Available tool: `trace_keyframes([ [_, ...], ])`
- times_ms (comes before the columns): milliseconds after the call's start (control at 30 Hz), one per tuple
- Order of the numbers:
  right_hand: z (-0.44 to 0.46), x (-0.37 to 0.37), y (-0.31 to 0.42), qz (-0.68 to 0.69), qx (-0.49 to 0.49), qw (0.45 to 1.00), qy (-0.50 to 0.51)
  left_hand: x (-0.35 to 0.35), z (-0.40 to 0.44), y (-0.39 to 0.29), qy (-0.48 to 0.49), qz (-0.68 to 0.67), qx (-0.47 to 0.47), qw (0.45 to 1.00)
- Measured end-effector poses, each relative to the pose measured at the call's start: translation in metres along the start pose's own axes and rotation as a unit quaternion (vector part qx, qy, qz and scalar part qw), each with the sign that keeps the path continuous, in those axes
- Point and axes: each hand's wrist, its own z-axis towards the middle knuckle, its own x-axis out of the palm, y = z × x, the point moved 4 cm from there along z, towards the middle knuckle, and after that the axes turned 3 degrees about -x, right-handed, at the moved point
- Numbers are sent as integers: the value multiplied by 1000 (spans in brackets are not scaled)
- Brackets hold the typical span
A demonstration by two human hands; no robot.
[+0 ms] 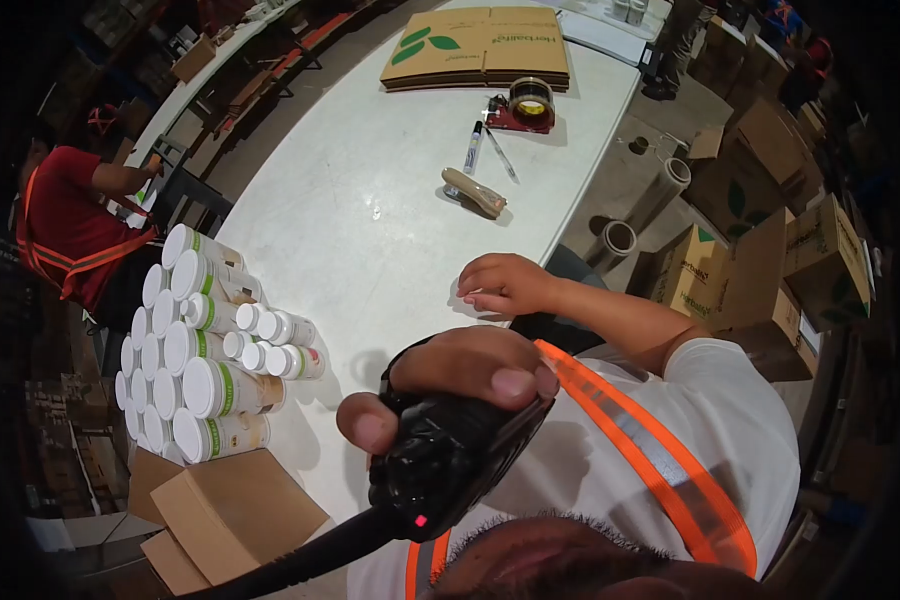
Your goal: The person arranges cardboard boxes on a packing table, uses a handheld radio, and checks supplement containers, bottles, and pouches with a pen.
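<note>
My left hand (470, 365) is wrapped round a black two-way radio (450, 450), held up close to my face. A small red light glows on the radio, and its thick antenna points down to the left. My right hand (505, 284) rests on the near right edge of the white table (370, 200), fingers loosely bent and apart, holding nothing. Farther up the table lie a tan-handled tool (473, 193), perhaps a box cutter, a marker (473, 147) and a thin pen (501, 155). Behind them sits a red tape dispenser (522, 120) with a roll of tape (531, 100).
White tubs (210, 388) are stacked at the left, beside small white bottles (288, 328). An open carton (240, 510) stands below them. Flattened boxes (475, 50) lie at the far end. A co-worker (80, 220) is at the left; cartons (745, 280) and film rolls (618, 240) are right.
</note>
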Motion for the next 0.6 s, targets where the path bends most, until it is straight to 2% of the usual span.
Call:
trace_keyframes([
  [100,5,-21,18,40,3,999,-21,5,1,7,-19,-10,-10,1000],
  [200,14,-48,35,142,34,984,-98,-1,6,11,-55,2,-20,998],
  [233,12,-49,30,259,83,959,-77,-8,6,16,-68,13,-31,997],
  [267,13,-52,34,326,80,939,-83,-14,5,20,-82,24,-42,995],
  [333,21,-56,49,450,63,885,-104,-32,11,39,-115,118,1,986],
  [400,22,-59,57,469,48,881,-46,-46,14,63,-142,214,4,966],
  [467,17,-58,64,471,20,879,-75,-60,13,88,-161,311,-34,936],
  [500,11,-62,60,472,-27,878,-80,-64,11,100,-179,263,-69,946],
  [567,-2,-74,58,492,6,867,-76,-64,11,118,-219,199,-141,945],
  [600,-7,-80,57,502,21,862,-73,-67,8,130,-195,246,-141,939],
])
